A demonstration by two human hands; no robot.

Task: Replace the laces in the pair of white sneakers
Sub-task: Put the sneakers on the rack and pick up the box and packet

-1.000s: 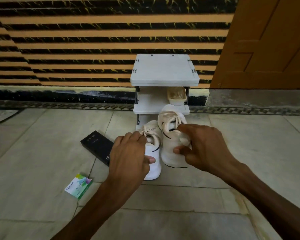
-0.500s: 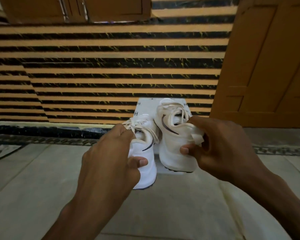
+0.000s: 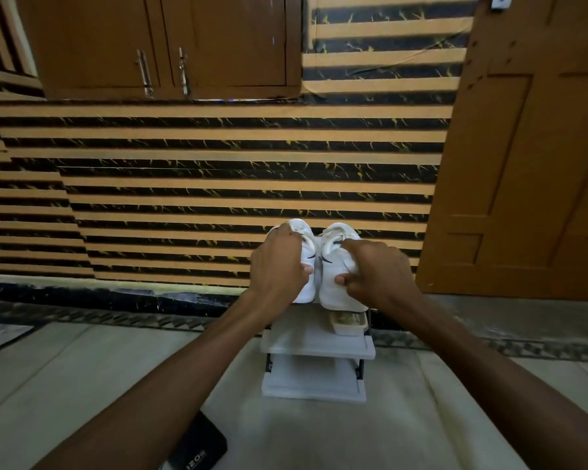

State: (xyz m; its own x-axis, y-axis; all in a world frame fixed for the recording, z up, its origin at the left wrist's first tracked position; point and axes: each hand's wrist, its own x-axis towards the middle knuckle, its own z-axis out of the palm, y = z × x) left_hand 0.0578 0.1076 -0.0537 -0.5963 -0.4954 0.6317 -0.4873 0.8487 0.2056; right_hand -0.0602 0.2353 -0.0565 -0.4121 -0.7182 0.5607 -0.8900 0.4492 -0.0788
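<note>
Above rack (image 3: 319, 344): left hand (image 3: 279, 266) clutches left sneaker (image 3: 309, 288), right hand (image 3: 377, 273) clutches right sneaker (image 3: 336, 296); land both flat, soles level.

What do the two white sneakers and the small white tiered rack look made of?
White sneakers: probably synthetic leather, smooth and matte, no weave visible. Small white tiered rack: likely moulded plastic shelves, smooth with rounded lips; thin dark posts, perhaps metal.

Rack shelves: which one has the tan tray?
The upper visible shelf, directly under the sneakers; tray at its right end. The shelf below shows none.
</note>
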